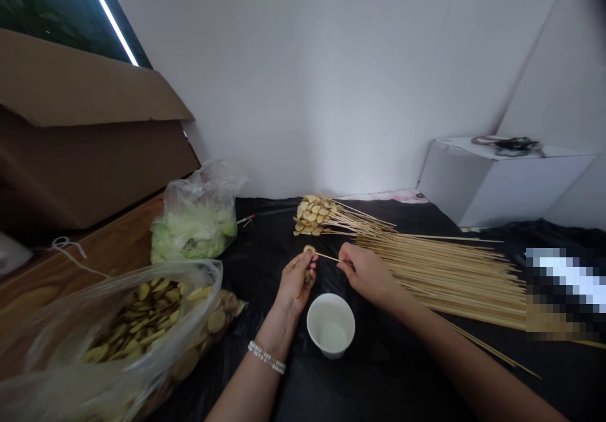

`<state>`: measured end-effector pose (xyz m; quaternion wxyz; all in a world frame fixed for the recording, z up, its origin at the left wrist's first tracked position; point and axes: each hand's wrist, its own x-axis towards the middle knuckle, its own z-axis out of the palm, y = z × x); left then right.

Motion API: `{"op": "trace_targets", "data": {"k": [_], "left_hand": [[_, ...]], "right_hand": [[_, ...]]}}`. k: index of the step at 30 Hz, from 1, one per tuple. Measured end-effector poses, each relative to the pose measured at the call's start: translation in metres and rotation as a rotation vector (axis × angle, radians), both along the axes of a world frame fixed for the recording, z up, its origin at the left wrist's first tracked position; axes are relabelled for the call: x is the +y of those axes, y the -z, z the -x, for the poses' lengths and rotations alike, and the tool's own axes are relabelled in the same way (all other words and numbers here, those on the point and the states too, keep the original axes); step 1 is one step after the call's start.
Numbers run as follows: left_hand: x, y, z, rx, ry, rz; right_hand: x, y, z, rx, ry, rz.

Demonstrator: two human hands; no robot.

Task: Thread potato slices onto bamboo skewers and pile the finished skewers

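Observation:
My left hand (296,278) is closed, pinching a pale round potato slice (309,249) at its fingertips. A beaded bracelet (266,357) circles that wrist. My right hand (362,270) is closed on a thin bamboo skewer (326,257), whose tip points left and meets the slice. Below and between both hands stands a white paper cup (331,325) holding a little liquid. Beyond the hands lies a small heap of finished skewers loaded with potato slices (315,214).
A large bundle of bare bamboo skewers (449,270) fans out to the right over black plastic sheeting (255,264). A clear bag of potato slices (142,321) sits at the near left, a bag of green leaves (196,223) behind it. A cardboard box (80,138) and white box (497,179) flank the scene.

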<state>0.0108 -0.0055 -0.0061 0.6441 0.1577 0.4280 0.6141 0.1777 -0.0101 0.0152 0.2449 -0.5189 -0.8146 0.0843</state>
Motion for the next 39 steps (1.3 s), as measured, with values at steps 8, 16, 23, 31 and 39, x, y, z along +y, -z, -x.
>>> {"op": "trace_targets", "data": {"k": [8, 16, 23, 31, 39], "left_hand": [[0.000, 0.002, -0.001, -0.008, 0.014, -0.002], [-0.001, 0.004, -0.004, -0.012, 0.039, -0.001], [-0.001, 0.006, -0.003, -0.006, 0.046, -0.001], [-0.002, 0.004, -0.007, 0.023, 0.038, 0.007], [-0.003, 0.004, -0.011, 0.062, 0.088, 0.017]], "right_hand": [[-0.004, 0.001, 0.006, -0.179, 0.030, -0.056], [-0.003, 0.003, 0.005, -0.156, 0.045, -0.112], [-0.005, 0.001, 0.008, -0.242, 0.046, -0.044], [-0.004, 0.004, 0.008, -0.216, 0.073, -0.104], [-0.003, 0.001, 0.007, -0.251, 0.049, 0.032]]}}
